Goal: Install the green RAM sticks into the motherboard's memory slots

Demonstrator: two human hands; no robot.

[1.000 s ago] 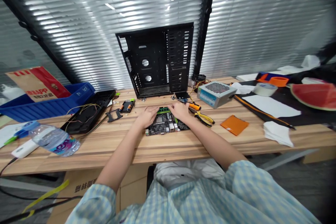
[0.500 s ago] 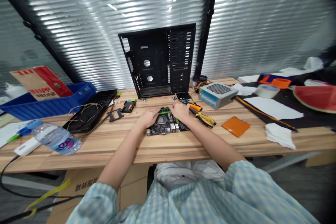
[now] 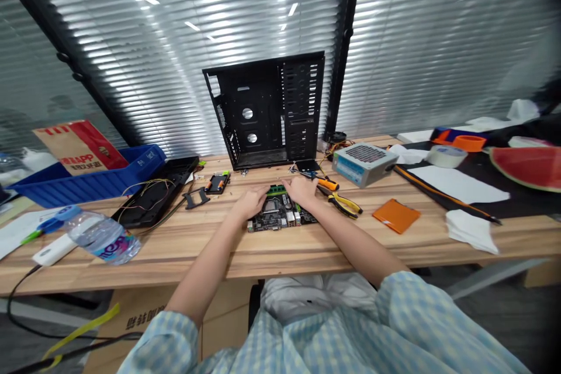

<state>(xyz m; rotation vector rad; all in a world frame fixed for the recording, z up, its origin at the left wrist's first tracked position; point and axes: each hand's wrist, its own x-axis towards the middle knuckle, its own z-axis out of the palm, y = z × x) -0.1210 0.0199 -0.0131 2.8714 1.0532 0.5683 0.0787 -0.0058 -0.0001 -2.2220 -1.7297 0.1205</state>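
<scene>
A motherboard [image 3: 272, 216] lies flat on the wooden table in front of me. Along its far side runs a green RAM stick [image 3: 276, 190]. My left hand [image 3: 252, 201] is closed at the left end of the stick, fingertips against it. At the opposite end my right hand [image 3: 302, 189] has its fingers pressed together on the stick, its palm over the board's right part. How deep the stick sits in its slot cannot be made out.
Behind the board stands a black computer case [image 3: 263, 111]. To the right are yellow-handled pliers [image 3: 344, 204], an orange screwdriver [image 3: 328, 183], a power supply [image 3: 364, 163] and an orange pouch [image 3: 396, 215]. A blue bin [image 3: 96, 184] and water bottle [image 3: 103, 236] lie left.
The view has tilted slightly, so everything sits a little lower in the picture. Both hands stay at the RAM stick with hardly any visible movement.
</scene>
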